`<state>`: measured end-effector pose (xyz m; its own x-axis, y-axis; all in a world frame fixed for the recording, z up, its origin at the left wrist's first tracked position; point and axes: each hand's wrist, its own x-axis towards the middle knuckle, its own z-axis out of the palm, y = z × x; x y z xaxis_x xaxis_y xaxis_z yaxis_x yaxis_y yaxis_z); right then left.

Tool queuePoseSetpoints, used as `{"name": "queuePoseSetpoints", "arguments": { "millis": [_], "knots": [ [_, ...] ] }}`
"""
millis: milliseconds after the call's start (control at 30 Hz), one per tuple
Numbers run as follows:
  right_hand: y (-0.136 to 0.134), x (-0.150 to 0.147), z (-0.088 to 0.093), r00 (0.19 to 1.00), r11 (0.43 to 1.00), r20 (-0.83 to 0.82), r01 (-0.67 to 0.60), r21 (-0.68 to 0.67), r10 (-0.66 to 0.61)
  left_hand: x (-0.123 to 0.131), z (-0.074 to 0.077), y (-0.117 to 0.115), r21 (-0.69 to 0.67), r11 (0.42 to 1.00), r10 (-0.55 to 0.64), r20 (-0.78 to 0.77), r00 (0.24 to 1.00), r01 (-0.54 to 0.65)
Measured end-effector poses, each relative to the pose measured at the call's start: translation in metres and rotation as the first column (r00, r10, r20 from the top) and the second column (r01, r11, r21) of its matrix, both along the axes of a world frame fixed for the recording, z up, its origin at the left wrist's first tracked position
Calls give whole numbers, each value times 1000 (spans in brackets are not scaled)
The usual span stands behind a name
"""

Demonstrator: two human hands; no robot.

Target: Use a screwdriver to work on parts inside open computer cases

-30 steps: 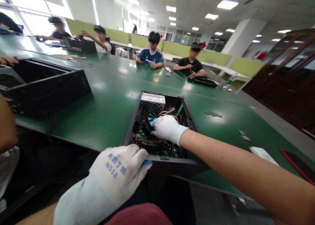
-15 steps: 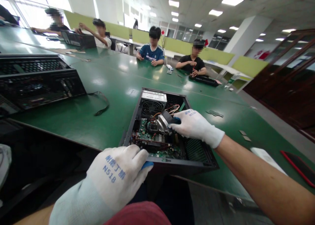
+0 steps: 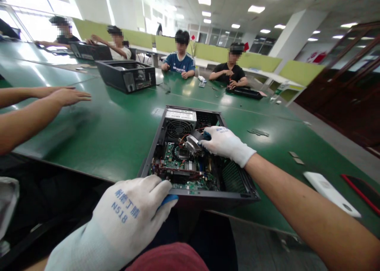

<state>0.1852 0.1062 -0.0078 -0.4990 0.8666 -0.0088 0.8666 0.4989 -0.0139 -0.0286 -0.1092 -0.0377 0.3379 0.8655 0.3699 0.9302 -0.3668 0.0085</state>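
An open black computer case lies on its side in front of me. My left hand, in a white glove with blue palm side, is closed on its near edge. My gloved right hand reaches inside, its fingers closed round a round CPU cooler of silvery metal, tilted above the board. Beside the cooler, the square processor socket shows on the green motherboard. A power supply with a black fan grille fills the far left corner. Thin coloured wires run close to the cooler; my fingertips are partly hidden.
On the green table stands a second computer case. A co-worker's bare arms reach in from the left. To the right lie a white phone-like object, a red-edged device and small flat pieces. Several people sit opposite.
The second case has gone from the near left to farther across the table, and a co-worker's bare arms have appeared there. My right hand still holds the cooler; more of the socket shows.
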Motion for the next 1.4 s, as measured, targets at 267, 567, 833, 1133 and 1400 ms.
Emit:
{"name": "queuePoseSetpoints", "arguments": {
  "millis": [267, 567, 833, 1133, 1400],
  "knots": [
    [-9, 2, 5, 997, 1000, -76, 6, -3, -7, 0, 2, 0, -81, 997, 15, 3, 1000, -15],
    [-19, 1, 0, 981, 980, 84, -183, 78, 176, -3, 29, 24, -197, 979, -34, 93, 995, 52],
    [-24, -8, 5, 992, 993, 99, -86, 84, 77, 23, 44, 99, -317, 948, -43, -78, 996, 16],
    [-15, -1, 0, 998, 985, 26, 57, 161, -62, 37, 19, 169, -587, 798, -115, -370, 922, -136],
    [-10, 1, 1, 997, 985, -11, 74, 154, -73, 50, -19, 219, -630, 770, -177, -363, 915, -100]
  ]
}}
